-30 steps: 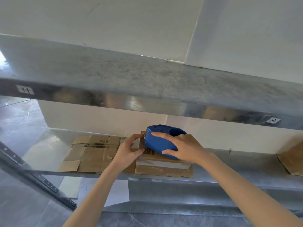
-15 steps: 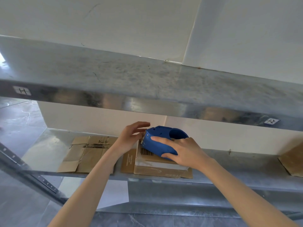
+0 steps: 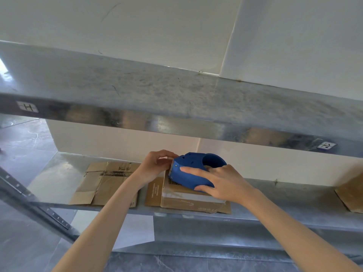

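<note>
A blue tape dispenser [image 3: 188, 171] sits on top of a small cardboard box [image 3: 188, 199] on the lower metal shelf [image 3: 284, 195]. My right hand [image 3: 222, 183] grips the dispenser from the right, fingers curled round its body. My left hand [image 3: 157, 163] is at the dispenser's toothed front end, fingertips pinched together there; the tape itself is too small to make out.
A flattened cardboard box [image 3: 106, 181] lies on the shelf to the left. Another cardboard piece [image 3: 351, 195] shows at the far right. The upper shelf [image 3: 176, 99] overhangs close above. A slanted metal upright [image 3: 29, 201] stands at lower left, with a white sheet [image 3: 133, 230] below.
My left hand rose from the box's top edge to the dispenser's front end and closed its fingertips there. My right hand kept its grip on the dispenser.
</note>
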A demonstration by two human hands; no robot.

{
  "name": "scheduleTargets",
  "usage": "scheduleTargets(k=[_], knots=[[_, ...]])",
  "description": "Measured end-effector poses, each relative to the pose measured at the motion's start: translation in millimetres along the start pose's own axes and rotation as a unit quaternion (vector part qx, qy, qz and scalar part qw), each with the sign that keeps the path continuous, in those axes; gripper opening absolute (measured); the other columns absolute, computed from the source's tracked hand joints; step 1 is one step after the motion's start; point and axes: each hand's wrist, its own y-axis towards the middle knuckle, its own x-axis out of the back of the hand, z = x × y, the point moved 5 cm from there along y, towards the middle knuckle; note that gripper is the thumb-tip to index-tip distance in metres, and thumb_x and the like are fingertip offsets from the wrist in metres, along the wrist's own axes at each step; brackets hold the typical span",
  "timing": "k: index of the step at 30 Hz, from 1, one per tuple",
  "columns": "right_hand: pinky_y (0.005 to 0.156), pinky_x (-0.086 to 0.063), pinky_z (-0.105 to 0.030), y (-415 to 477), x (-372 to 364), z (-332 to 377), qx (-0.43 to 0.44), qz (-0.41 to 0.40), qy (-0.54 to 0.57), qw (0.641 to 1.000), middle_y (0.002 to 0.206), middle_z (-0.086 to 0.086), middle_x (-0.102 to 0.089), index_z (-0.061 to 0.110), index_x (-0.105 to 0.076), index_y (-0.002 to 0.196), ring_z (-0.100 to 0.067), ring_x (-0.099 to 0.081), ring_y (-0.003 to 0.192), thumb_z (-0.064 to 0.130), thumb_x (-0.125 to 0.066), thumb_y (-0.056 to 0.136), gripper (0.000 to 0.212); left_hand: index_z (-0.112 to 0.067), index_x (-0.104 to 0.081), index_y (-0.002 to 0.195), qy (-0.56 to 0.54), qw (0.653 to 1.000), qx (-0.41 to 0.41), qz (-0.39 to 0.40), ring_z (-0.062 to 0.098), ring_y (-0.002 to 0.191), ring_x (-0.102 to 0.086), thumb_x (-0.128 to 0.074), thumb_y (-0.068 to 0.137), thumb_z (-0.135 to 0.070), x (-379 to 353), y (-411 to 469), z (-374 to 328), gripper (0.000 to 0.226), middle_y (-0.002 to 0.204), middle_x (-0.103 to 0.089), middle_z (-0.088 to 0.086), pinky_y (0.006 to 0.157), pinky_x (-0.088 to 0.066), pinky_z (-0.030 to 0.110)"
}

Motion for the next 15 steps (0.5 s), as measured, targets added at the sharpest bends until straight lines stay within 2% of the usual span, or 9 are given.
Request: scheduleTargets(k=[2, 7, 11, 15], knots=[[0.074, -0.054, -0.035, 0.0, 0.5, 0.6, 0.003, 0.000, -0.001, 1.000, 0.117, 0.004, -0.068, 0.065, 0.022, 0.139, -0.017, -0.063, 0.092, 0.057, -0.040, 0.099, 0.074, -0.007, -0.072, 0.109, -0.012, 1.000, 0.002, 0.003, -0.003, 0.095, -0.066, -0.055, 0.089, 0.016, -0.1, 0.9, -0.7, 0.035, 0.108, -0.071, -0.001, 0.079, -0.050, 0.011], [0.068, -0.051, -0.029, -2.6, 2.9, 3.0, -0.006, -0.016, 0.010, 1.000, 0.106, 0.006, -0.069, 0.065, 0.022, 0.139, -0.016, -0.062, 0.082, 0.059, -0.040, 0.098, 0.074, -0.008, -0.072, 0.106, 0.041, 0.999, -0.018, 0.031, 0.015, 0.099, -0.068, -0.054, 0.088, 0.017, -2.8, 0.3, -1.5, 0.036, 0.105, -0.073, 0.004, 0.088, -0.054, 0.025], [0.065, -0.051, -0.030, -3.2, 5.1, 4.8, -0.006, -0.028, 0.011, 1.000, 0.100, 0.005, -0.069, 0.061, 0.012, 0.144, -0.017, -0.061, 0.077, 0.058, -0.043, 0.097, 0.072, -0.006, -0.072, 0.104, 0.052, 0.998, -0.023, 0.036, 0.012, 0.099, -0.067, -0.054, 0.088, 0.017, -1.9, -2.6, -2.7, 0.033, 0.104, -0.073, 0.003, 0.088, -0.051, 0.021], [0.068, -0.050, -0.029, -3.4, 5.4, 6.3, 0.000, -0.024, -0.002, 1.000, 0.112, 0.007, -0.069, 0.063, 0.017, 0.142, -0.016, -0.063, 0.089, 0.059, -0.040, 0.098, 0.072, -0.003, -0.071, 0.104, 0.047, 0.998, -0.021, 0.036, 0.017, 0.101, -0.066, -0.056, 0.087, 0.017, -2.0, -6.2, -5.1, 0.030, 0.105, -0.073, 0.008, 0.092, -0.050, 0.019]])
